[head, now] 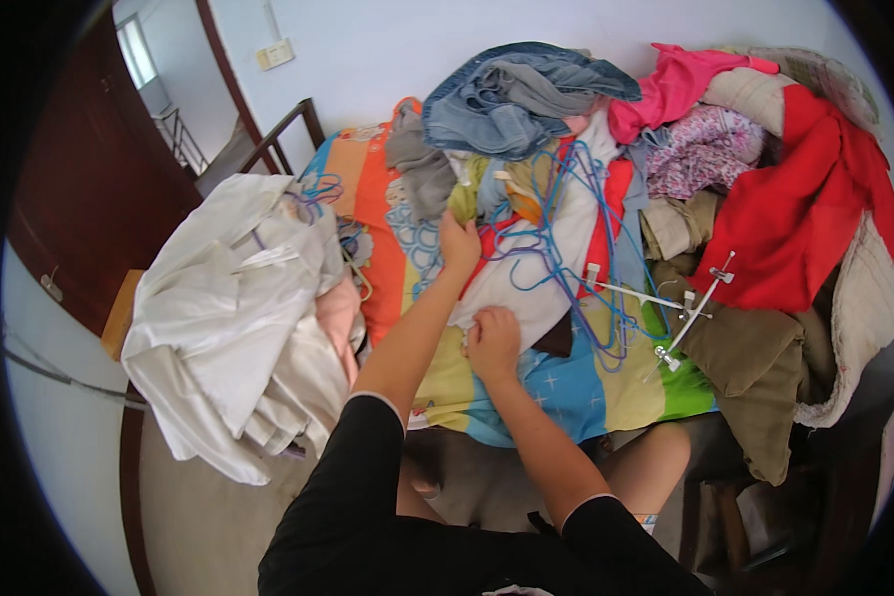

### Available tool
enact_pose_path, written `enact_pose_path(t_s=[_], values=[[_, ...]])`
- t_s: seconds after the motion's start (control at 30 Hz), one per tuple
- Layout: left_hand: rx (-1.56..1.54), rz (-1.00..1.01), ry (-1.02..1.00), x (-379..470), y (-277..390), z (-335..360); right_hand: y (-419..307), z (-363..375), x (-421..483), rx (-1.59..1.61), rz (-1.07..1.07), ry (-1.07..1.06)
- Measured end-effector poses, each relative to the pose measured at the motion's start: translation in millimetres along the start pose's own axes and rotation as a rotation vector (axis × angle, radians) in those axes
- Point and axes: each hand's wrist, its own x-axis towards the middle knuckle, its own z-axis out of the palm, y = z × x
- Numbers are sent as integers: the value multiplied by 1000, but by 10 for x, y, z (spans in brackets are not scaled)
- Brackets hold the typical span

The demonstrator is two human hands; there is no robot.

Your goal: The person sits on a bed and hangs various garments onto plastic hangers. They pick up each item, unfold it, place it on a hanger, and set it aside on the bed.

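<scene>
My left hand (460,242) reaches forward to the clothes pile, its fingers at the lower edge of a yellow-green cloth (468,190). Nearer to me, my right hand (494,339) rests with curled fingers on the near edge of a white cloth (540,294) that has red parts beside it. Whether either hand grips fabric is hard to tell. Several blue and purple clothes hangers (555,246) lie tangled on the white cloth, right of my hands. White clip hangers (689,309) lie farther right. A grey cloth (421,167) is just left of the yellow-green one.
White satiny fabric (223,298) is heaped at the left, by more hangers (320,190). Denim clothing (492,112) lies at the back, pink cloth (670,86) beside it. Red cloth (790,216) and olive-brown cloth (745,350) are on the right. A colourful patterned sheet (566,395) lies underneath.
</scene>
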Motion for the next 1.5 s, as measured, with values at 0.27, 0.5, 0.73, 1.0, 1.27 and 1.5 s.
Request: enact_pose_path(t_s=[0.27,0.5,0.73,1.0,1.27,1.5], values=[[98,-226,-58,315,-413,-19,-30,8,-4,-31,-7,10],[170,-30,-235,-392,-506,-1148,-53,7,4,-41,-14,23],[-99,-181,-116,-1429,-192,-2227,-30,31,-17,-48,-37,36],[-351,-235,-205,-1797,-203,-2360,-99,4,-66,-108,-32,-32],[19,-39,112,-660,-112,-1176,-84,12,-40,-109,-54,-31],[332,-9,-158,-322,-277,-878,-64,64,-42,-178,-81,-16]])
